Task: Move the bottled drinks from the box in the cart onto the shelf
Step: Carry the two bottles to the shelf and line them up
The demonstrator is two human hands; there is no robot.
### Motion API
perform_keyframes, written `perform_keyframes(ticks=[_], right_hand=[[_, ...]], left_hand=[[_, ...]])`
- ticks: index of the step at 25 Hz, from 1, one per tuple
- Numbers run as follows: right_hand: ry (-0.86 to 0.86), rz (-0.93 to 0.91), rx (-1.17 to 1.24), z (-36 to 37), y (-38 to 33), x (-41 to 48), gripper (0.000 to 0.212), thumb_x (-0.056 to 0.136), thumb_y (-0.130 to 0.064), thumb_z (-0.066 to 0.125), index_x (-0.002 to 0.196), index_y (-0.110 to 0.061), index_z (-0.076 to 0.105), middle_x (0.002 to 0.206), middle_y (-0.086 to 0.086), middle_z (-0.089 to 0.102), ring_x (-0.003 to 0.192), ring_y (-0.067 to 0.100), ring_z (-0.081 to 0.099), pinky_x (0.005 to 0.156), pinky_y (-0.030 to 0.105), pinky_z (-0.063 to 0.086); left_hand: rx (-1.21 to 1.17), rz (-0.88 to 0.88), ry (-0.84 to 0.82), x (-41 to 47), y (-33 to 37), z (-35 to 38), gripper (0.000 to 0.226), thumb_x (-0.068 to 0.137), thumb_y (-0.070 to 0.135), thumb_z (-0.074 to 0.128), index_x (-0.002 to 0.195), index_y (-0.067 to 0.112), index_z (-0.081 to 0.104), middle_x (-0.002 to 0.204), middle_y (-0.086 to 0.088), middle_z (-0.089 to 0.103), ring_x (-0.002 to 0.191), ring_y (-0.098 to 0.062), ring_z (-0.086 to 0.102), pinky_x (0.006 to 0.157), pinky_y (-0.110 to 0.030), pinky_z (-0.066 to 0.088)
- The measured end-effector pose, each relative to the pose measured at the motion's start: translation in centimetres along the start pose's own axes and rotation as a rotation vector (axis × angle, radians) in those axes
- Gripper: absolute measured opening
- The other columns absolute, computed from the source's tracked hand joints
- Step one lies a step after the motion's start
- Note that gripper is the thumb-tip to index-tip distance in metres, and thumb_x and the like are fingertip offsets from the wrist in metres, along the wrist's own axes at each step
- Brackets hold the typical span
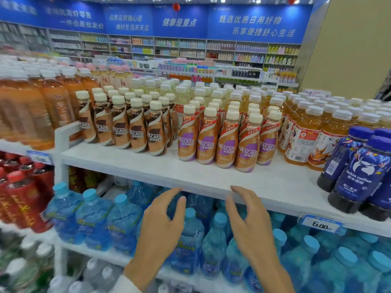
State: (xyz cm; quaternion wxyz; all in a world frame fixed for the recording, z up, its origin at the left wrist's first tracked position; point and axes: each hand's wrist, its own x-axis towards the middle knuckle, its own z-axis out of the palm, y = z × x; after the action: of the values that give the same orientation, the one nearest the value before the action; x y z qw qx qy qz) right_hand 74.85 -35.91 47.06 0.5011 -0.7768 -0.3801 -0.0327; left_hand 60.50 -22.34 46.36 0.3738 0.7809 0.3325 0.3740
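Both hands are empty: the left hand (160, 227) and right hand (251, 225) hover side by side just in front of the near edge of the flat white shelf board (211, 176), fingers apart and loosely bent, gripping nothing. The cart and box are out of frame, so I cannot tell how many bottles are left to move. The shelf already holds full rows, with a bare strip along its near edge. This is probably mid-task, between placements. The brown-and-cream plastic coffee bottles (137, 132) at centre left read "NESCAFE". So do the tan-and-purple plastic coffee bottles (226, 144) just to their right. The dark blue plastic bottles (359, 166) at near right read "luckin coffee". The blue-and-white price tag (321, 224) under the shelf lip reads "6.00". The blue wall banners (179, 22) at the far back carry white Chinese text. Clear blue water bottles (93, 218) fill the tier below, their labels too blurred to read.
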Motion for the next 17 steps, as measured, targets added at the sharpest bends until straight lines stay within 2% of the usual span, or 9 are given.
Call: perform_keyframes(ticks=[2,5,7,8,11,13,16,17], right_hand=[[-0.055,0.008,0.078,1.7,-0.9,-2.1,0.031,0.098,-0.042,0.057,0.129,-0.039,0.056,0.129,-0.029,0.052,0.123,-0.010,0.045,0.105,0.016,0.034],[-0.142,-0.004,0.127,5.7,-2.0,-5.5,0.035,0.094,-0.038,0.064,0.129,-0.034,0.060,0.131,-0.022,0.056,0.124,-0.007,0.048,0.104,0.010,0.032],[-0.221,0.008,0.157,9.2,-3.1,-8.2,0.033,0.092,-0.037,0.067,0.125,-0.034,0.062,0.129,-0.019,0.059,0.123,-0.003,0.052,0.105,0.017,0.038],[-0.269,0.020,0.168,11.0,-3.9,-9.6,0.031,0.092,-0.040,0.069,0.122,-0.037,0.062,0.127,-0.019,0.061,0.121,-0.003,0.053,0.104,0.019,0.040],[-0.367,0.009,0.169,16.7,-6.1,-14.6,0.038,0.081,-0.061,0.062,0.115,-0.046,0.059,0.122,-0.018,0.064,0.115,-0.002,0.057,0.100,0.009,0.036],[-0.502,0.050,0.157,21.0,-8.0,-18.7,0.038,0.078,-0.068,0.057,0.112,-0.050,0.057,0.128,-0.018,0.062,0.120,0.003,0.056,0.105,0.019,0.040],[-0.795,0.122,0.150,26.0,-10.9,-24.3,0.044,0.079,-0.070,0.060,0.117,-0.049,0.057,0.135,-0.017,0.058,0.127,0.003,0.052,0.107,0.016,0.036],[-0.874,0.109,0.140,27.8,-12.0,-26.3,0.051,0.077,-0.072,0.061,0.120,-0.045,0.058,0.135,-0.014,0.059,0.128,0.006,0.053,0.109,0.021,0.038]], left_hand=[[0.024,-0.081,0.024,-2.0,-1.8,-2.6,0.040,0.095,0.048,0.056,0.134,0.039,0.058,0.129,0.025,0.056,0.117,-0.004,0.053,0.100,-0.022,0.041],[0.017,-0.222,0.071,-5.4,-4.9,-7.0,0.040,0.092,0.050,0.059,0.131,0.041,0.059,0.129,0.026,0.055,0.114,-0.005,0.056,0.103,-0.030,0.045],[0.007,-0.296,0.154,-8.1,-7.3,-10.4,0.034,0.091,0.046,0.064,0.125,0.041,0.063,0.124,0.023,0.062,0.102,-0.004,0.062,0.092,-0.026,0.049],[0.005,-0.335,0.188,-9.5,-8.5,-12.1,0.031,0.091,0.043,0.066,0.122,0.042,0.064,0.120,0.022,0.064,0.100,-0.003,0.063,0.088,-0.023,0.048],[-0.001,-0.514,0.234,-14.3,-11.8,-17.4,0.027,0.091,0.044,0.065,0.117,0.048,0.059,0.109,0.029,0.060,0.101,-0.005,0.060,0.085,-0.020,0.047],[0.031,-0.612,0.305,-18.3,-14.7,-21.5,0.027,0.090,0.044,0.068,0.114,0.050,0.059,0.104,0.025,0.064,0.097,-0.008,0.064,0.079,-0.018,0.046],[0.051,-0.691,0.476,-24.8,-18.6,-27.1,0.028,0.085,0.032,0.077,0.102,0.048,0.064,0.099,0.022,0.071,0.095,-0.001,0.069,0.079,-0.010,0.047],[0.061,-0.736,0.525,-27.1,-19.8,-29.2,0.027,0.085,0.030,0.077,0.103,0.045,0.066,0.098,0.020,0.072,0.093,-0.002,0.070,0.080,-0.012,0.047]])
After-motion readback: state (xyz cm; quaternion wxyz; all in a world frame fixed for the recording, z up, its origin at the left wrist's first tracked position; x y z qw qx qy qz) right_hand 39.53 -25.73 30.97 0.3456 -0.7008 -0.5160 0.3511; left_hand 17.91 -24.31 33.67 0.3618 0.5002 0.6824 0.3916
